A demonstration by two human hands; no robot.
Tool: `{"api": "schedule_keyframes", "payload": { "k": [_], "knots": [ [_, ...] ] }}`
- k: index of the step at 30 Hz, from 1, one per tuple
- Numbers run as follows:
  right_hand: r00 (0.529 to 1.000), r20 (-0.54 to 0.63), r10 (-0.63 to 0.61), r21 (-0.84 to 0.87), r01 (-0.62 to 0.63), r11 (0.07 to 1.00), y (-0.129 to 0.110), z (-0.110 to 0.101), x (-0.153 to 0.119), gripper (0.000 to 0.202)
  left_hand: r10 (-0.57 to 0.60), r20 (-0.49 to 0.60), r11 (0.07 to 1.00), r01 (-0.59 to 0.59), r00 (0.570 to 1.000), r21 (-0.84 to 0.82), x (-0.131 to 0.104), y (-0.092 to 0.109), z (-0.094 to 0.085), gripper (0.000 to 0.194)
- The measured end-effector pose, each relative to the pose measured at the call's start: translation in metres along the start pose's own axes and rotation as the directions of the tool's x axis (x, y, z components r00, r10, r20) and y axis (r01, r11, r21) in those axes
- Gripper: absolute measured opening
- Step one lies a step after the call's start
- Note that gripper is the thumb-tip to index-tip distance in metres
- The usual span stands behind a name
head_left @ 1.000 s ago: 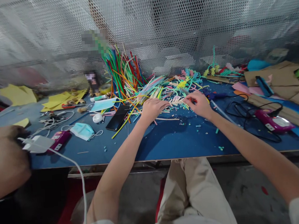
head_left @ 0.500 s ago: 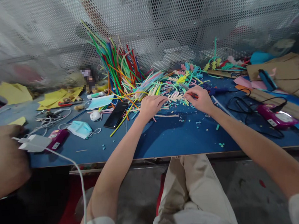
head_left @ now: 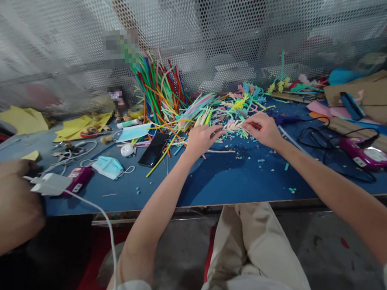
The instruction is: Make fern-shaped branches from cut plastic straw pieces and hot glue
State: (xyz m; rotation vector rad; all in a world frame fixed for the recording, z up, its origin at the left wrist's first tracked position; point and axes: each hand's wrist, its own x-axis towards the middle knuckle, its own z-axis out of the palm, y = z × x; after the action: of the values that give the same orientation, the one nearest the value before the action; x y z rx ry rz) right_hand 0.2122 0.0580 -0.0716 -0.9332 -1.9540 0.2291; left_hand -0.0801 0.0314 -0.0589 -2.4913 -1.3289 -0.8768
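Note:
My left hand (head_left: 202, 140) is closed, its fingertips pinching one end of a cream, fuzzy pipe-cleaner piece (head_left: 233, 126) shaped like a leafy sprig. At the other end of that piece is my right hand (head_left: 263, 128), its fingers closed around a tool with red handles (head_left: 255, 125), which looks like scissors. A grey blade (head_left: 242, 112) points up and left from this hand; the rest is hidden by my fingers. Small cut bits lie under both hands. Just behind them are loose pastel pipe cleaners (head_left: 196, 107) and a cluster of finished-looking coloured sprigs (head_left: 247, 95).
A tall bundle of pipe cleaners (head_left: 162, 88) leans at the perforated metal screen. To the left lie a black phone (head_left: 153, 149), a face mask (head_left: 108, 167) and a white charger (head_left: 51, 184). Another person's arm (head_left: 15, 208) rests far left. A purple device (head_left: 366, 153) with black cable sits right.
The view has shifted slightly, so things sit a little farther right. My left hand has edged closer to my right hand along the cream piece.

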Motion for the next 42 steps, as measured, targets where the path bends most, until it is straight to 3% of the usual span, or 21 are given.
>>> {"api": "schedule_keyframes", "payload": {
  "k": [10,17,29,42],
  "knots": [
    [1.0,-0.01,0.011,0.057,-0.01,0.998,-0.002,0.009,-0.003,0.04,-0.107,0.094,0.976,0.123,0.99,-0.181,0.0,0.011,-0.006,0.027],
    [0.985,0.015,0.172,0.135,-0.173,0.976,-0.01,0.014,-0.005,0.051,-0.071,0.025,0.991,0.073,0.997,-0.112,-0.001,0.009,0.0,0.03],
    [0.968,-0.006,0.25,0.236,-0.242,0.941,-0.012,0.019,-0.007,0.049,-0.049,0.014,0.989,0.05,0.999,-0.139,-0.003,0.009,-0.001,0.034],
    [0.969,-0.007,0.245,0.241,-0.237,0.941,-0.007,0.018,-0.007,0.042,-0.033,-0.005,0.993,0.032,0.999,-0.11,-0.003,0.01,-0.001,0.034]
  ]
}}
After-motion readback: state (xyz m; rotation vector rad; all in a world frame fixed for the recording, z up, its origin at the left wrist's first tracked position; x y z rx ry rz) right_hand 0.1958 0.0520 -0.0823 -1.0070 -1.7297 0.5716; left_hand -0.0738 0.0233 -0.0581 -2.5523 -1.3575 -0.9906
